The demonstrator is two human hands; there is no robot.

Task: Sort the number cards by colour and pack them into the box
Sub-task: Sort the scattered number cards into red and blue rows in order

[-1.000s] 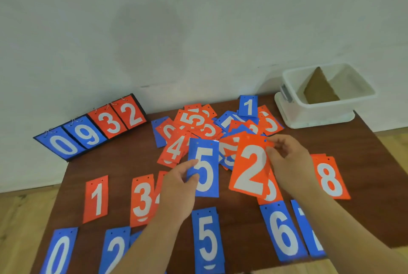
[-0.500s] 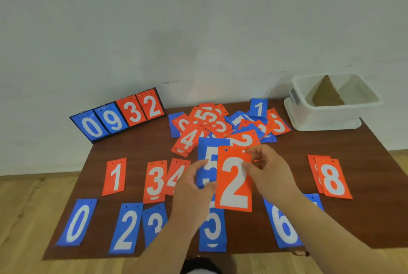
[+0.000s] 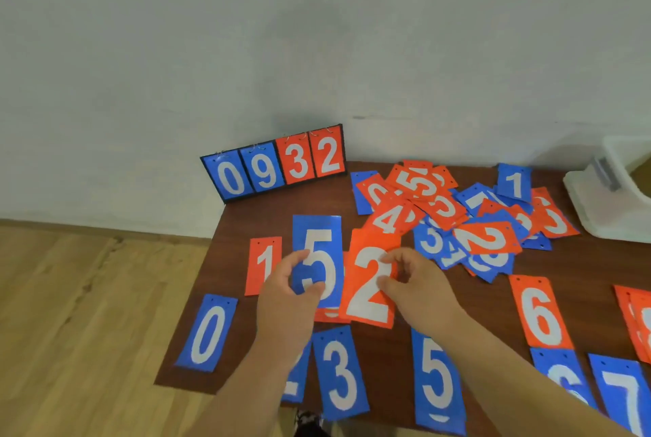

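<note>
— What do the hands hold?
— Left hand point(image 3: 281, 299) grips a blue 5 card point(image 3: 318, 253); right hand point(image 3: 419, 290) pinches an orange 2 card point(image 3: 370, 288) — both above the table point(image 3: 486, 299).
— The box point(image 3: 613, 197)?
— Far right edge.

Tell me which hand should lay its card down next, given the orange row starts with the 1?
Right. The right hand holds the orange 2, just beside the orange 1; the left hand holds a blue 5.

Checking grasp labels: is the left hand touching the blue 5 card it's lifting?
Touching. Head view shows the left hand pinching the blue 5 card, thumb overlapping its face and fingers curled onto its left edge.
</note>
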